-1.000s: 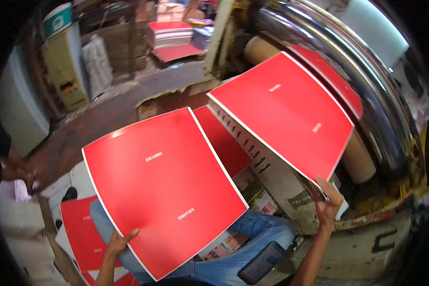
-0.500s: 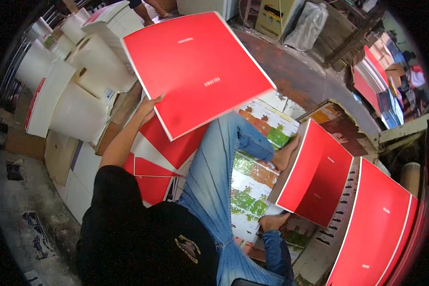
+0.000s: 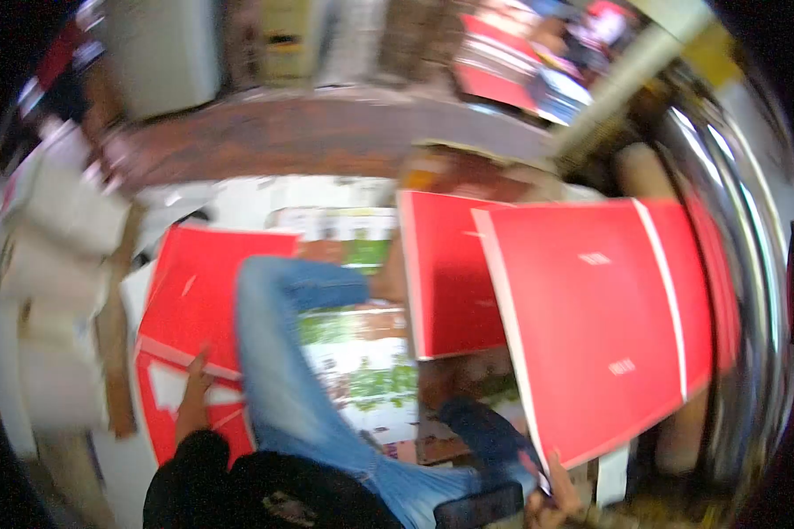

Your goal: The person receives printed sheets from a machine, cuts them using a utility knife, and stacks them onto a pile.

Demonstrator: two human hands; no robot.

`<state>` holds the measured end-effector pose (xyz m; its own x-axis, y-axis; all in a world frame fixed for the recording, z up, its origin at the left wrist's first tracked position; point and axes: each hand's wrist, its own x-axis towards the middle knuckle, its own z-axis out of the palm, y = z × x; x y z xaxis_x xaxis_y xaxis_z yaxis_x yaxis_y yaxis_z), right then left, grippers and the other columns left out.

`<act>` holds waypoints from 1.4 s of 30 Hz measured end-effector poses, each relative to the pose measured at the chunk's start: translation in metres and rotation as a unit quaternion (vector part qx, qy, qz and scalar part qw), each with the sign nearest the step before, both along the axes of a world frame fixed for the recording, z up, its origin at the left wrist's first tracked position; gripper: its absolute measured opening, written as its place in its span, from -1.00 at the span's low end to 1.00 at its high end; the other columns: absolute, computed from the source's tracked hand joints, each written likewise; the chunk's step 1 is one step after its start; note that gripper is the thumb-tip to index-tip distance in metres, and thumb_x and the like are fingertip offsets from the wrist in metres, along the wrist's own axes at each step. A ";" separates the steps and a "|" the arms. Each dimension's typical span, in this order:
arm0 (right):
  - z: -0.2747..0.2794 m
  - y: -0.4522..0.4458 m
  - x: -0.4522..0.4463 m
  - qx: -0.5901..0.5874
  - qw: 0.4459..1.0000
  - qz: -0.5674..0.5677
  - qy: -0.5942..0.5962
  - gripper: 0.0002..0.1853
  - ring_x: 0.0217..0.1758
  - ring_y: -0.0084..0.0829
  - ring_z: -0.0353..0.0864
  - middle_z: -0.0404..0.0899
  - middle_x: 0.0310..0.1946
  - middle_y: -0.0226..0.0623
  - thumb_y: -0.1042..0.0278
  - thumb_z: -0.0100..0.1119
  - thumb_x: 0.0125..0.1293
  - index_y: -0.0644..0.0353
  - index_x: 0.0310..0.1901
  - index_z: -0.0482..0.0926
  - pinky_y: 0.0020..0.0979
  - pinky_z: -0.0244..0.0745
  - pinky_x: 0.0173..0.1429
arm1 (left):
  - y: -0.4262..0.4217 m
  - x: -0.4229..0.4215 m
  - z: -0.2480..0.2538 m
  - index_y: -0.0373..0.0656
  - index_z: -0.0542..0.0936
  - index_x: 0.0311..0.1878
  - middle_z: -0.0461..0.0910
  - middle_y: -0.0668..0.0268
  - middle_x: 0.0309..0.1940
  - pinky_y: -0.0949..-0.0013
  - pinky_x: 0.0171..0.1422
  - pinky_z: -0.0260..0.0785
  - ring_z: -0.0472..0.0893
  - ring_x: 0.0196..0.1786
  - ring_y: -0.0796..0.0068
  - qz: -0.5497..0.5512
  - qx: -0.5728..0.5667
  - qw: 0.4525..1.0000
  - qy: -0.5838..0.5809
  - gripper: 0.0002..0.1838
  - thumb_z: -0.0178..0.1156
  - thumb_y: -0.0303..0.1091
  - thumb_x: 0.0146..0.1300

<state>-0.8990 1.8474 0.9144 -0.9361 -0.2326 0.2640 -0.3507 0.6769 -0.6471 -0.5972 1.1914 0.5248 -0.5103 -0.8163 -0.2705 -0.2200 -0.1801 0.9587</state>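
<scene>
On the left, a red printed sheet (image 3: 216,282) with pale edges lies over other red and white pieces (image 3: 172,388), partly behind my bent knee. My left hand (image 3: 198,379) is at its lower edge, fingers closed on it as far as the blur shows. To the right, a large red sheet (image 3: 591,309) with small white lettering and a white stripe lies tilted on a pile. My right hand (image 3: 556,501) is closed at its near lower corner. A small dark, narrow thing beside those fingers is too blurred to name. Another red stack (image 3: 454,273) is partly hidden behind it.
Large white rolls (image 3: 57,344) stand along the left. Printed sheets with green pictures (image 3: 370,388) cover the floor between my legs. A dark phone-like object (image 3: 478,507) rests on my lap. Shiny metal bars (image 3: 732,229) run down the right; more red stacks (image 3: 498,66) lie behind.
My left hand has lowered the red sheet from in front of me to the pile on the left. The view has turned right, and my right hand has come into view at the right pile.
</scene>
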 end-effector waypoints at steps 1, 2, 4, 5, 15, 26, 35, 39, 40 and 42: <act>-0.011 0.012 -0.005 0.034 0.999 0.009 0.020 -0.54 -0.09 -0.18 0.75 0.67 -0.05 0.08 0.32 0.23 0.18 0.33 0.12 0.59 -0.31 0.59 -0.05 | 0.008 -0.026 0.017 -0.18 0.44 0.33 0.57 0.18 0.13 0.18 0.15 0.48 0.58 0.09 0.20 0.124 0.243 0.961 0.039 -0.29 0.27 0.11 0.26; -0.001 0.000 -0.003 0.048 0.998 -0.010 0.036 -0.56 -0.12 -0.13 0.76 0.69 -0.10 0.07 0.35 0.20 0.16 0.32 0.10 0.61 -0.34 0.62 -0.08 | -0.040 -0.003 -0.029 -0.33 0.33 0.37 0.52 0.02 0.19 0.06 0.23 0.44 0.57 0.12 0.04 0.115 0.041 0.969 -0.216 -0.08 0.24 0.27 0.20; -0.010 0.004 0.000 0.061 0.997 -0.012 0.043 -0.52 -0.03 -0.13 0.74 0.68 -0.09 0.07 0.43 0.24 0.03 0.29 0.07 0.63 -0.33 0.63 -0.05 | -0.048 -0.057 0.016 -0.47 0.09 0.43 0.42 -0.18 0.26 0.07 0.38 0.29 0.49 0.23 -0.07 0.241 -0.207 0.839 -0.441 0.08 0.13 0.36 0.22; -0.014 0.004 0.003 0.059 0.997 -0.025 0.035 -0.51 -0.02 -0.14 0.73 0.68 -0.08 0.06 0.46 0.25 -0.02 0.27 0.06 0.64 -0.33 0.64 -0.05 | -0.021 -0.103 0.043 -0.44 0.23 0.38 0.44 -0.12 0.25 0.11 0.43 0.20 0.45 0.28 -0.03 0.250 -0.419 0.806 -0.336 -0.13 0.11 0.19 0.34; -0.004 -0.024 0.038 0.022 0.998 -0.055 -0.010 -0.46 -0.11 -0.25 0.76 0.66 -0.03 -0.01 0.43 0.27 -0.16 0.16 0.01 0.70 -0.45 0.62 -0.19 | 0.370 -0.387 0.285 -0.28 0.35 0.31 0.46 0.11 0.23 0.23 0.26 0.43 0.53 0.22 0.31 -0.493 0.376 0.772 0.140 -0.37 0.38 -0.36 0.22; 0.039 0.122 -0.054 -0.315 0.897 -0.291 -0.108 -0.63 -0.68 -0.64 0.49 0.65 -0.46 -0.28 0.14 0.08 0.47 0.28 0.08 0.59 -0.58 0.35 -0.67 | 0.437 -0.384 0.287 -0.31 0.37 0.23 0.51 0.11 0.11 0.27 0.08 0.61 0.59 0.11 0.32 -0.491 0.378 0.779 0.096 -0.60 0.18 -0.44 0.38; -0.012 0.230 -0.163 -0.358 0.865 -0.351 0.028 -0.66 -0.67 -0.65 0.45 0.63 -0.49 -0.30 0.20 0.07 0.47 0.34 -0.01 0.62 -0.57 0.34 -0.60 | 0.438 -0.374 0.317 -0.31 0.44 0.09 0.61 0.34 -0.48 0.64 -0.91 -0.04 0.38 -0.80 0.72 -0.521 0.248 0.815 0.056 -0.59 0.26 -0.21 0.35; -0.006 0.207 -0.143 -0.353 0.879 -0.319 -0.038 -0.68 -0.66 -0.66 0.46 0.61 -0.49 -0.32 0.18 0.13 0.44 0.34 -0.12 0.61 -0.62 0.32 -0.61 | 0.433 -0.376 0.302 -0.29 0.44 0.13 0.63 0.23 -0.25 0.54 -0.48 0.45 0.61 -0.42 0.56 -0.459 0.264 0.847 0.044 -0.57 0.30 -0.28 0.31; -0.004 0.203 -0.139 -0.360 0.873 -0.328 -0.020 -0.69 -0.66 -0.68 0.45 0.59 -0.50 -0.35 0.17 0.16 0.42 0.32 -0.15 0.60 -0.66 0.29 -0.62 | 0.419 -0.378 0.295 -0.28 0.44 0.14 0.63 0.20 -0.19 0.49 -0.35 0.53 0.65 -0.31 0.52 -0.482 0.259 0.837 0.036 -0.56 0.31 -0.30 0.30; -0.005 0.197 -0.136 -0.361 0.850 -0.384 -0.008 -0.61 -0.64 -0.70 0.44 0.62 -0.51 -0.36 0.02 0.23 0.36 0.29 -0.22 0.64 -0.62 0.27 -0.61 | 0.393 -0.386 0.283 -0.28 0.42 0.19 0.60 0.14 -0.02 0.34 -0.02 0.57 0.64 -0.05 0.38 -0.500 0.291 0.815 0.040 -0.53 0.32 -0.38 0.28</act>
